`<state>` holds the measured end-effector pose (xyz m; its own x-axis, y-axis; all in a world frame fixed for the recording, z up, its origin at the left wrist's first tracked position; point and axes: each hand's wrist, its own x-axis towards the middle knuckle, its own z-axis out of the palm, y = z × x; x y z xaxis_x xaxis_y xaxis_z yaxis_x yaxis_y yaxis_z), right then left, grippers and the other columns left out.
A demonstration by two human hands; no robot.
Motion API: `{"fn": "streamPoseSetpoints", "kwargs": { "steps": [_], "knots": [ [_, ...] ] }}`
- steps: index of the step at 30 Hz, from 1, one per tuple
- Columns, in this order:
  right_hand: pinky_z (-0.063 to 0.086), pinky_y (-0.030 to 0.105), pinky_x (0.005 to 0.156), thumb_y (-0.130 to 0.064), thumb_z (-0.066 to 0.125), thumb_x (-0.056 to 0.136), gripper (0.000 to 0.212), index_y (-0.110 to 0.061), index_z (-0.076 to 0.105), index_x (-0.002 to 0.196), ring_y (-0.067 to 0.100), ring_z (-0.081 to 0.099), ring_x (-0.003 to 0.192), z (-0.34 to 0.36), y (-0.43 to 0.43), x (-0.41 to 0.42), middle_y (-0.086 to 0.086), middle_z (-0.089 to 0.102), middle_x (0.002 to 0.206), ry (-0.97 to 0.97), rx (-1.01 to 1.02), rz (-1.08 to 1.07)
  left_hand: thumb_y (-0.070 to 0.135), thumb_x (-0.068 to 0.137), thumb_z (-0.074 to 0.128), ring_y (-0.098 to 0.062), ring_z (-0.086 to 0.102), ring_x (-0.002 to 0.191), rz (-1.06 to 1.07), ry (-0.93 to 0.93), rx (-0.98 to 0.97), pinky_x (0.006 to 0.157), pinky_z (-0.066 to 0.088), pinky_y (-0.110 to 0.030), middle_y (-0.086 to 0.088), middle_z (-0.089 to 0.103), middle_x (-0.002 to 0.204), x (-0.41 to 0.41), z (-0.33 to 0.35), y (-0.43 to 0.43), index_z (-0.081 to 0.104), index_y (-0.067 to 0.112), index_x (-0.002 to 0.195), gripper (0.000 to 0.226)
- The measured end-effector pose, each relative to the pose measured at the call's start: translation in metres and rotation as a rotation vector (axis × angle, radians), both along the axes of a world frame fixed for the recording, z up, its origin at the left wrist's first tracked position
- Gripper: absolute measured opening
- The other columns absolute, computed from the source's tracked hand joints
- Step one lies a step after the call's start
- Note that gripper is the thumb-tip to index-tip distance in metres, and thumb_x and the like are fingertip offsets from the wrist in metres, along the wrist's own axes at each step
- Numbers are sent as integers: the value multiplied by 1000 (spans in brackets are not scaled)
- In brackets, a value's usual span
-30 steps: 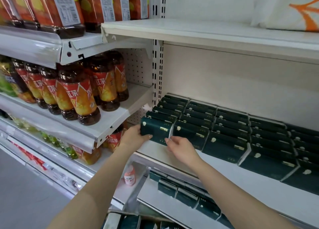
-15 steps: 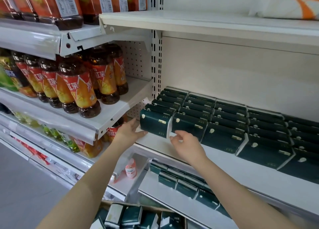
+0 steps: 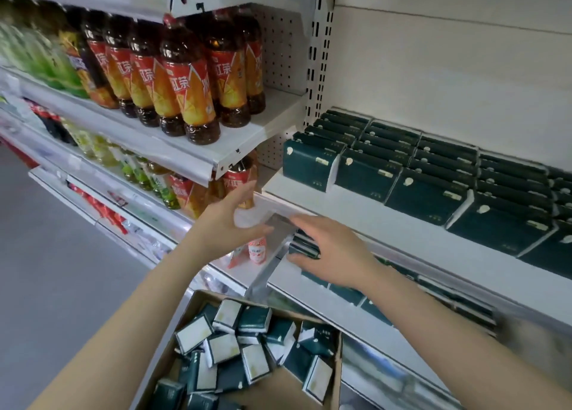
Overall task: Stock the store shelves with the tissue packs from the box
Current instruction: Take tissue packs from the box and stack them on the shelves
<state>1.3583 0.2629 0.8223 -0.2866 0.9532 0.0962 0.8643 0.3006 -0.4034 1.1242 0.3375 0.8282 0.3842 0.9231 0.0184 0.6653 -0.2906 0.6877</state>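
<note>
Shelf [image 3: 371, 221] carries dark green tissue packs [image 3: 365, 174] in neat rows above both hands; the box [image 3: 336, 366] (more packs jumbled inside) sits below them. The left hand [image 3: 227, 224] is loosely spread and the right hand [image 3: 331, 252] flat with straight fingers, both empty, just under the shelf edge.

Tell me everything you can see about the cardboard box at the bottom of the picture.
The cardboard box is plain brown and open at the top, below the shelves; its near end is cut off by the frame. Dark green tissue packs with white faces lie jumbled inside. The left hand and the right hand are above it and do not touch it.
</note>
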Motion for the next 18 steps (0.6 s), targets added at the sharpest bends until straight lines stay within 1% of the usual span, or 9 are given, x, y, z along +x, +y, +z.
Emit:
{"fn": "streamPoseSetpoints", "kwargs": {
  "steps": [1,3,5,6,9,12,15,18],
  "knots": [
    [38,35,112,-57,62,88,73,-28,37,151,16,44,137,-7,-6,-7,-7,43,154,-34,-11,68,64,76,76,-12,49,130,-13,77,10,105,36,-30,12,45,154,-7,-8,-13,24,46,155,96],
    [37,34,111,-60,62,86,78,-28,35,152,18,43,138,-24,-17,-19,-6,42,155,-70,-72,146,67,75,75,-12,42,139,-36,195,3,109,34,-29,15,38,158,-25,-28,-39,19,49,156,100],
    [33,31,114,-60,64,86,85,-27,27,155,16,38,141,-44,-26,-28,-8,34,159,-98,-152,191,65,78,74,-10,34,144,-41,264,-45,108,30,-24,16,33,161,-49,-53,-63,15,48,157,100],
    [29,30,116,-60,65,86,88,-27,23,157,15,34,144,-54,-30,-32,-9,29,161,-112,-194,207,63,80,73,-11,32,144,-39,299,-84,107,31,-24,15,33,161,-61,-66,-75,13,48,157,99],
    [21,26,118,-60,65,87,92,-30,16,158,12,25,148,-79,-46,-45,-11,20,164,-89,-331,233,62,83,70,-16,35,144,1,396,-220,112,38,-35,9,34,162,-94,-105,-110,10,44,159,98],
    [21,25,117,-59,65,87,91,-32,15,159,10,22,148,-100,-64,-61,-12,19,164,-80,-419,262,63,80,71,-17,42,140,89,385,-340,112,41,-38,7,40,159,-122,-136,-148,17,38,160,99],
    [23,26,115,-61,63,87,89,-34,16,158,7,22,148,-116,-79,-73,-16,19,163,-80,-490,274,65,76,72,-16,54,126,201,313,-427,102,47,-33,8,54,146,-137,-157,-186,22,40,158,99],
    [25,26,114,-60,62,88,85,-35,19,157,5,24,146,-126,-90,-83,-18,22,162,-33,-553,263,61,78,74,-10,57,120,302,225,-488,100,47,-27,10,57,143,-144,-174,-216,25,39,157,95]
  ]
}}
